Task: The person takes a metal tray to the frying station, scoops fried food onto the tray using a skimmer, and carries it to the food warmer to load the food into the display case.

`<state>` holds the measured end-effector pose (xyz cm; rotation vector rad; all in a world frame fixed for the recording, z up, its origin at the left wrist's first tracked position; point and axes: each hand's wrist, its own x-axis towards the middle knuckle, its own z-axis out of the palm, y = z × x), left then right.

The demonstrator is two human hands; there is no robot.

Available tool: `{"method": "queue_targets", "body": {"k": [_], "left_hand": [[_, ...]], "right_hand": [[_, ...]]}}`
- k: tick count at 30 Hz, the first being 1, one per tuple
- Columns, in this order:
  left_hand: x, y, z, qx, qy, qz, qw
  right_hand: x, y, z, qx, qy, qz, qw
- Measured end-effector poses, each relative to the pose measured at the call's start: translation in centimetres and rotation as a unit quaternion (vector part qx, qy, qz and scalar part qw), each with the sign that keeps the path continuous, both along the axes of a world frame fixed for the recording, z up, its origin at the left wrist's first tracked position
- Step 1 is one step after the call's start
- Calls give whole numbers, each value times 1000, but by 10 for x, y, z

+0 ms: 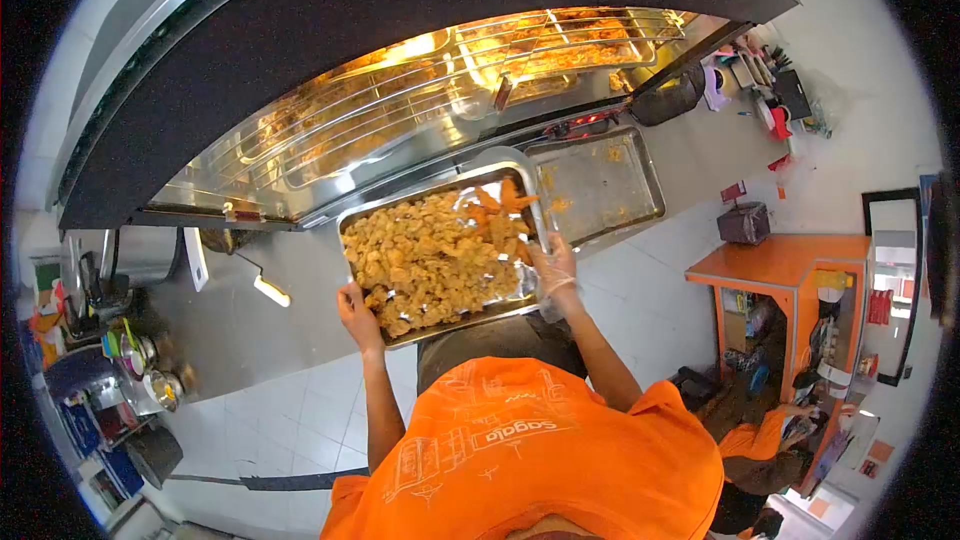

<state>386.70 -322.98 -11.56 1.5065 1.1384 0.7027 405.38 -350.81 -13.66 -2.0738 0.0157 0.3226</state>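
A metal tray [446, 332] full of fried pieces [425, 255] is held level between my two hands, with darker orange pieces at its right end and some foil showing. My left hand [358, 318] grips the tray's left edge near the lower corner. On the right edge, my right hand [556, 270], in a clear plastic glove, has its fingers closed round the rim. Just behind the right end lies a nearly bare metal tray [600, 185] with a few crumbs on the counter.
A lit display warmer [400, 105] with wire racks and trays of food spans the back. On the counter [250, 340] lies a white-handled utensil [271, 291]. Pots and bowls stand at far left. An orange table [780, 258] and another person [755, 440] are at right.
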Motion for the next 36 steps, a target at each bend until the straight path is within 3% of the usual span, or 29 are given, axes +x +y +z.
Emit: {"method": "queue_targets", "body": {"k": [3,6,7,9,12,13,15,18,19,22,24,27,28,31,33,36], "left_hand": [[33,-18,10,16,-8,-52,998],[81,-44,39,15,18,-84,996],[96,-52,46,55,20,-112,992],[126,-77,75,5,-7,-150,989],[166,-108,106,-17,-13,-229,973],[182,-119,129,-37,-17,-251,967],[211,-132,150,10,-17,-313,950],[263,-139,159,99,-17,-381,919],[281,-142,168,127,-20,-387,913],[332,-145,202,211,-31,-399,892],[365,-142,219,265,-42,-399,877],[396,-135,248,346,-1,-402,848],[397,-127,269,264,86,-504,818],[374,-136,253,500,-29,-365,785],[327,-150,273,443,-225,-398,771],[261,-164,273,306,-250,-443,805]], "right_hand": [[15,-39,37,-48,-35,11,998],[24,-92,28,132,26,-76,988],[25,-103,42,201,41,-78,976],[23,-123,92,336,72,-80,936],[33,-173,130,253,109,-150,949],[35,-192,139,269,128,-122,947],[35,-223,154,299,160,-66,939],[31,-250,174,214,127,-181,952],[32,-260,169,248,96,-195,944],[40,-251,175,320,-15,-248,914],[41,-203,228,378,-46,-217,899],[63,-169,241,447,-29,-216,868],[71,-163,239,467,-11,-222,856],[96,-147,218,447,-34,-232,863],[108,-135,216,441,-69,-176,877],[117,-116,212,371,-124,-143,909]]}}
